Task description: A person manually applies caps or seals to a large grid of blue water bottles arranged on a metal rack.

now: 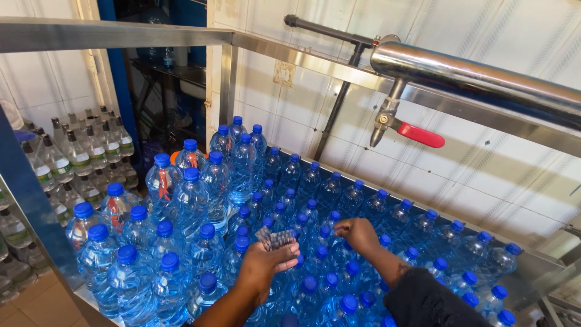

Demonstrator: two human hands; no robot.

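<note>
A small stack of clear shrink sleeves (pixel 275 238) is being held fanned in the left hand (pixel 261 266), its grip clenched around them above the blue-capped water bottles (pixel 315 242) crowded on the steel table (pixel 532 266). The right hand (pixel 358 233) is being lowered onto one bottle cap (pixel 334 216), fingers pinched; whether a sleeve is being grasped there cannot be told. The step is judged best done with each sleeve being seated squarely over the cap and neighbouring bottles being left undisturbed. Taller bottles (pixel 190 194) are being kept at the left.
</note>
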